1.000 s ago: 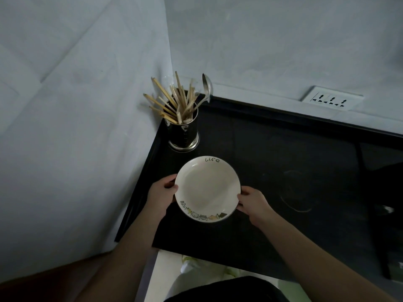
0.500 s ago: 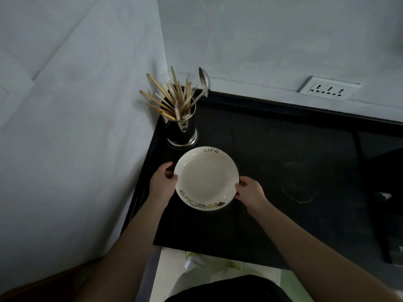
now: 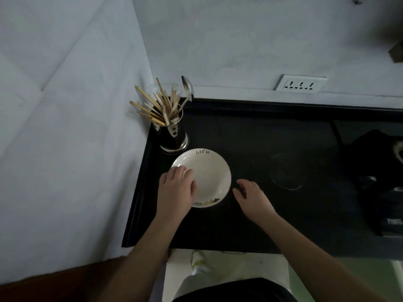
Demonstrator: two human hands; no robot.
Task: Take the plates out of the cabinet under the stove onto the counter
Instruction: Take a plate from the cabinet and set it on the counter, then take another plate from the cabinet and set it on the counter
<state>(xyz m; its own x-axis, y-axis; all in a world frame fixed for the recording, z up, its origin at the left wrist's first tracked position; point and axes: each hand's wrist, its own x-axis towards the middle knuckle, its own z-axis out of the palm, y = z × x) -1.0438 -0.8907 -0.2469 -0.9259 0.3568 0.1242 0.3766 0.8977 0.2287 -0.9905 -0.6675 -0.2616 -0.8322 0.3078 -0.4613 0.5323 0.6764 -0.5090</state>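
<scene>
Resting on the black counter, the white plate shows the word "life" in dark handwriting on its far rim, and a band of small dark and yellow figures along its near rim; I cannot make those figures out. My left hand lies flat over the plate's left side, fingers loose and spread, palm down on the rim, gripping nothing. My right hand sits just right of the plate, apart from its edge, fingers slack and empty on the counter.

Just beyond the plate, almost touching its far rim, stands a shiny metal holder with punched holes, packed with wooden chopsticks and one metal spoon leaning out. It is tucked into the corner where the two pale walls meet. Far right of the plate, a white socket strip is set in the back wall; its markings are too small to read. Right of the plate a faint ring mark shows on the counter, and further right lies a dark shape I cannot identify.
</scene>
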